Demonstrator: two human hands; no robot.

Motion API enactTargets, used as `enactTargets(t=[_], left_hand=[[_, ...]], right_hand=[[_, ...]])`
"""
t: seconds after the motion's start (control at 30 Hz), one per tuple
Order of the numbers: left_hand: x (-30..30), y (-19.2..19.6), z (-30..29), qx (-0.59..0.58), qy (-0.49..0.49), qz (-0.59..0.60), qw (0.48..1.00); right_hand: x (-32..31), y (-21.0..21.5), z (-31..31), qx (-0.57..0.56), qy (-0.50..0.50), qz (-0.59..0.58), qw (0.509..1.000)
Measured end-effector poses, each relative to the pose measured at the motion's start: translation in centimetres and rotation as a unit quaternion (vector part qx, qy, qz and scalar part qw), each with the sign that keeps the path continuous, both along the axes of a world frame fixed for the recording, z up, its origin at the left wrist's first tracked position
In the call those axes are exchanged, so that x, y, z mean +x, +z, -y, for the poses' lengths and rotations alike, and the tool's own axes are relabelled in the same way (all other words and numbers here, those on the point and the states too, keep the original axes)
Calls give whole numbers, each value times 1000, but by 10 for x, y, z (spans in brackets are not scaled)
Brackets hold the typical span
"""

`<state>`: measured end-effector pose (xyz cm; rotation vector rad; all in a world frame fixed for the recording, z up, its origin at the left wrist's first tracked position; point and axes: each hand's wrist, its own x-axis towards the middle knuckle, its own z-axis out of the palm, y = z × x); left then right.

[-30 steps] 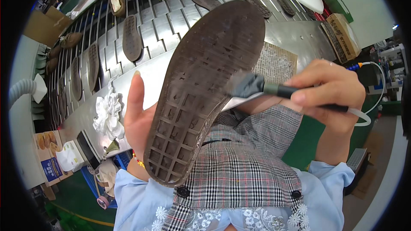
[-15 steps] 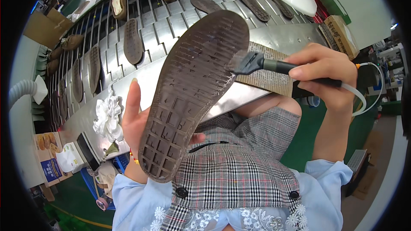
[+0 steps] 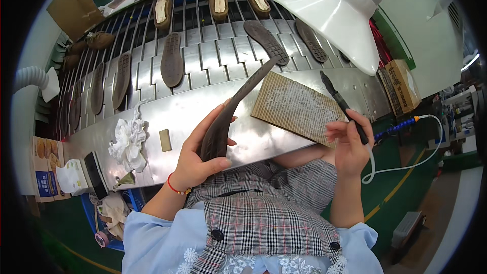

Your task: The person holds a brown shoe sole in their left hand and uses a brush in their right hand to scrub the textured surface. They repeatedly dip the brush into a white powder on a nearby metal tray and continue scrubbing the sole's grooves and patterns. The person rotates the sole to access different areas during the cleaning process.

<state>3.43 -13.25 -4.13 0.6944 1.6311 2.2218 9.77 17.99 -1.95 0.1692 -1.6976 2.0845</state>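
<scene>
Left hand (image 3: 199,156) wraps a dark sole (image 3: 228,114), tipped edge-on left of the ribbed cardboard (image 3: 294,104); right hand (image 3: 351,148) pinches a black brush (image 3: 341,102) by the cardboard's right end. If that hose (image 3: 401,166) snags, I reckon the brush could get yanked. Other soles (image 3: 267,42) sit on the conveyor (image 3: 197,55) beyond the cardboard.

The sole (image 3: 223,124) is brown, the brush (image 3: 342,102) black, the garment (image 3: 269,223) plaid.

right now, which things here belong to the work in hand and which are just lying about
Seem part of the work:
- shoe sole, in the left hand
- brush, in the right hand
- ribbed board

Apparently lying about:
- crumpled white wad
- cardboard box
</scene>
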Motion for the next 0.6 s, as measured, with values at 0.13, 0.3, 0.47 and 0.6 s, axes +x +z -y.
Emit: enactTargets(t=[0.13,0.3,0.47,0.6], left_hand=[[8,-12,6,6,-22,19,1000],[8,-33,11,-4,-60,23,998],[10,-58,9,-72,-65,-112,989],[17,-63,6,-65,-99,-11,993]], right_hand=[[-13,-2,32,27,-26,64,997],[-29,8,80,-16,80,3,997],[-29,8,115,25,87,-6,996],[-26,12,114,49,41,59,996]])
